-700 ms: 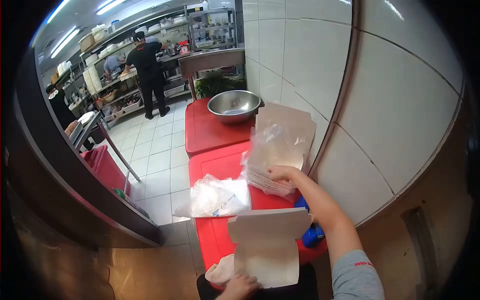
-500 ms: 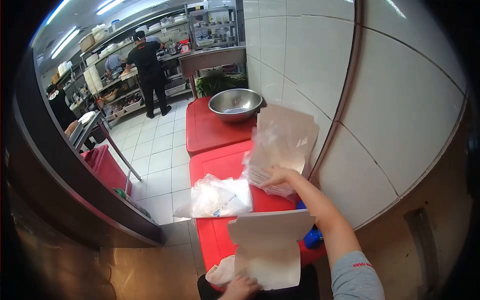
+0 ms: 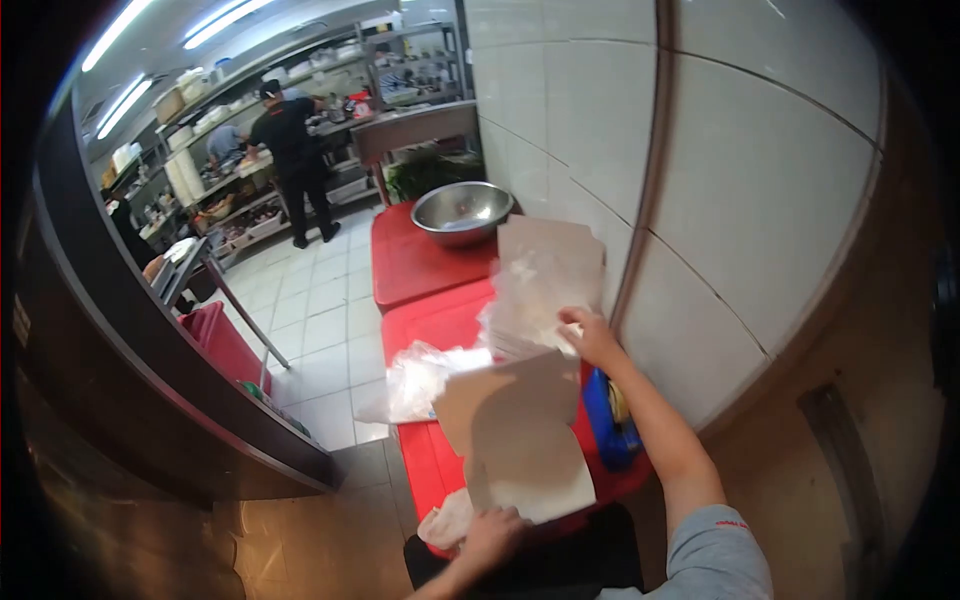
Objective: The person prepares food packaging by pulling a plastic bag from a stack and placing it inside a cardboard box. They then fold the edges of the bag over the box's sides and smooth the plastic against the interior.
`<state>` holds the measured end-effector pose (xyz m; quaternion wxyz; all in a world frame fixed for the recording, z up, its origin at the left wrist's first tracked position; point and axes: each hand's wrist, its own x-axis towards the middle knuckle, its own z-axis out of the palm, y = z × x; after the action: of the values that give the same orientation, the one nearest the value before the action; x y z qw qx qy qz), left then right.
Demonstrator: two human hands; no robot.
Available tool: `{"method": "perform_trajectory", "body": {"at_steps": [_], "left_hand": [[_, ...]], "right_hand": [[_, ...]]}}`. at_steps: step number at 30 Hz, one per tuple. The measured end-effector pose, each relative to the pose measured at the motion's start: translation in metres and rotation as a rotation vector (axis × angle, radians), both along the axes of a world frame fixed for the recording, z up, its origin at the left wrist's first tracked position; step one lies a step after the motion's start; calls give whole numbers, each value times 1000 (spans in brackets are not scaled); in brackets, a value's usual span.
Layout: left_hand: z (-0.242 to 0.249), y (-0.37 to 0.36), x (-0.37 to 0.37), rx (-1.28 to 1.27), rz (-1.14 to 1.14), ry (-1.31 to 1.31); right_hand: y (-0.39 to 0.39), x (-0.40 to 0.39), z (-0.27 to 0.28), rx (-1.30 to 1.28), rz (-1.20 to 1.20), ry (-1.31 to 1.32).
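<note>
An unfolded flat cardboard box (image 3: 525, 440) slants over the near red lid, its far panel raised. My left hand (image 3: 497, 533) is closed on the near left corner of this box, beside a crumpled whitish cloth (image 3: 447, 520). Farther off, my right hand (image 3: 590, 337) is at the near right side of a stack of flat cardboard boxes (image 3: 550, 250), partly wrapped in clear plastic. Its fingers are bent and apart, with nothing visible between them. A clear plastic bag with white contents (image 3: 425, 375) lies left of the stack, partly hidden by the raised panel.
A steel bowl (image 3: 462, 212) rests on the far red lid (image 3: 420, 265). Beside my right forearm is a blue container (image 3: 610, 425). A tiled wall (image 3: 570, 120) borders the right side. A person in dark clothes (image 3: 290, 150) stands at the kitchen shelves.
The box has tilted and its raised panel has shifted left and up, now covering part of the plastic bag. My right hand has lifted off the stack's near edge.
</note>
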<state>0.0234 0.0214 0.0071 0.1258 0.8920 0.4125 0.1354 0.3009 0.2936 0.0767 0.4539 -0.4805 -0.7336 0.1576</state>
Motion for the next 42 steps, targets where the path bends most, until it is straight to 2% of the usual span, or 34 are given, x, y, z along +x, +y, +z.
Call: {"method": "perform_trajectory", "body": {"at_steps": [1, 2, 4, 6, 7, 8, 10, 12, 13, 16, 17, 18, 20, 23, 26, 30, 37, 40, 42], "left_hand": [[-2, 6, -1, 12, 5, 15], [0, 10, -3, 19, 6, 29], [17, 13, -5, -22, -5, 36], [7, 10, -3, 15, 60, 90], [19, 3, 1, 51, 110, 14], [34, -4, 2, 91, 167, -58], [50, -16, -1, 45, 203, -88], [59, -29, -8, 35, 244, -141], [68, -37, -10, 26, 275, -170], [66, -61, -26, 10, 329, -263], [63, -68, -31, -19, 360, -286], [61, -76, -36, -57, 374, -287], [60, -87, -44, -128, 397, -295], [58, -96, -47, -141, 393, -306], [57, -97, -43, -151, 374, -310], [64, -94, -30, -184, 330, -303], [49, -89, -26, -193, 286, -282], [43, -87, -23, -201, 272, -281], [42, -87, -20, -216, 275, -276]], "right_hand": [[-37, 14, 15, 20, -114, 81], [-69, 30, 12, -6, -237, 52], [-140, 59, -8, -55, -479, -19], [-196, 74, -52, -133, -609, -221], [-208, 87, -95, -136, -557, -215], [-216, 90, -102, -269, -329, -20], [-221, 78, -104, -513, -323, 400], [-212, 76, -100, -348, -283, 406], [-212, 69, -87, -262, -341, 357], [-192, 75, -117, 0, -400, 18], [-188, 82, -118, -329, -219, 278], [-193, 79, -101, -516, -210, 429], [-198, 67, -94, -433, -196, 847], [-204, 71, -96, -416, -181, 826], [-237, 52, -71, -671, -252, 979], [-240, 49, -86, -679, -199, 1042], [-238, 53, -98, -623, -242, 936], [-237, 57, -94, -528, -329, 648], [-233, 63, -89, -314, -360, 263]]}}
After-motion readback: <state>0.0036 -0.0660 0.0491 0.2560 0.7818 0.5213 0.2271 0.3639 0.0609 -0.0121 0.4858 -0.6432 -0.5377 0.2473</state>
